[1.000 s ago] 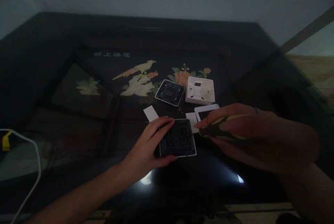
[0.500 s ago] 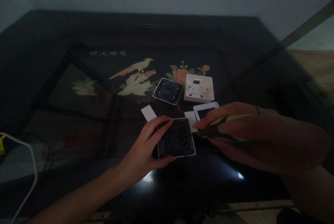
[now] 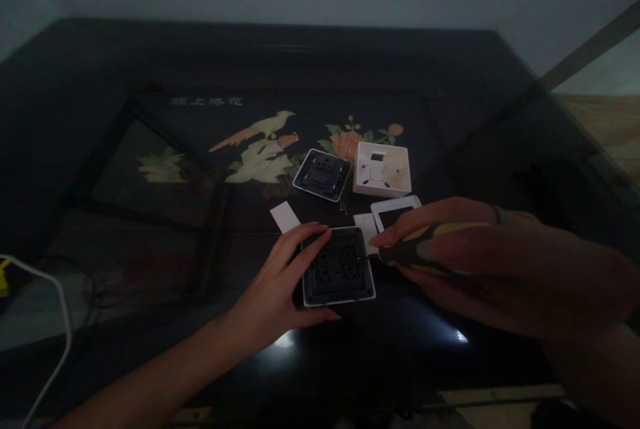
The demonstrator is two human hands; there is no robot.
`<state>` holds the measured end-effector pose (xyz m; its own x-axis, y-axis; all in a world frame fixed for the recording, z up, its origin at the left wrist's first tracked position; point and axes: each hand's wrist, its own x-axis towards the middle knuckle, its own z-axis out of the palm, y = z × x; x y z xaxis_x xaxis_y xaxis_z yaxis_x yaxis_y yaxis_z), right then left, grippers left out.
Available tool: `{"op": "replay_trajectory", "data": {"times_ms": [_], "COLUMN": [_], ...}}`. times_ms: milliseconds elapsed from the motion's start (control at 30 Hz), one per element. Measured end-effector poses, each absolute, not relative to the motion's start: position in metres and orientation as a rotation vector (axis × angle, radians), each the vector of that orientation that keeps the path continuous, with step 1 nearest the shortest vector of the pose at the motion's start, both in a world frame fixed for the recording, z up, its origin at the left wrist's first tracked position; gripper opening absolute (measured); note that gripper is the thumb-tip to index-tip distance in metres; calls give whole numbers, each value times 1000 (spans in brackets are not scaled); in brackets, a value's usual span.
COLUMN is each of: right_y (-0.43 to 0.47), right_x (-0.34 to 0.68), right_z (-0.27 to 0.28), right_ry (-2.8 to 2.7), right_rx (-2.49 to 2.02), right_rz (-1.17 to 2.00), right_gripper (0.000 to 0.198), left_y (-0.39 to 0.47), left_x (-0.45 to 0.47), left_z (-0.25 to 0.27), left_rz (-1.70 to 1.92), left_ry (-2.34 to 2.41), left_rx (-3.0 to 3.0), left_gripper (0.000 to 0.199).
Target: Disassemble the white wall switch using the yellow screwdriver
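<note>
My left hand (image 3: 285,279) grips a square wall switch (image 3: 337,279), black on its upturned face with a white rim, fingers along the far edge and thumb at the near edge. My right hand (image 3: 480,262) is wrapped round the yellow-and-dark handle of a screwdriver (image 3: 415,249), held nearly level. Its thin shaft points left, and the tip meets the right part of the switch's black face. Whether the tip sits in a screw is too dark to make out.
Behind the switch lie a black-backed square plate (image 3: 323,174), an open white box (image 3: 382,169), small screws (image 3: 343,207) and a white frame (image 3: 396,204). White cards (image 3: 285,216) lie nearby on the dark glossy table (image 3: 150,302). A white cable (image 3: 65,322) runs at left.
The near edge of the switch has come slightly toward me, and my left thumb has shifted down with it. My right hand has turned a little on the screwdriver, whose tip stays at the switch.
</note>
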<state>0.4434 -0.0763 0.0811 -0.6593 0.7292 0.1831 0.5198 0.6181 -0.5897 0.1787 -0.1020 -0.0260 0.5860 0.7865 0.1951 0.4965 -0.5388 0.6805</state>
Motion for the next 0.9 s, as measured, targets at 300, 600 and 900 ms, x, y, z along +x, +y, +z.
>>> {"op": "replay_trajectory", "data": {"times_ms": [300, 600, 900], "right_y": [-78, -79, -81], "right_x": [441, 437, 432], "right_z": [85, 85, 110], "right_ry": [-2437, -2286, -2434], "right_rx": [-1050, -1075, -1007], "right_rz": [570, 714, 410], "right_gripper": [25, 25, 41], "left_y": [-102, -104, -103], "left_x": [179, 180, 180], "left_z": [-25, -26, -25], "left_rz": [659, 651, 651], "left_ry": [1021, 1060, 1046], "left_rx": [2214, 2194, 2192], "left_gripper": [89, 85, 84]}}
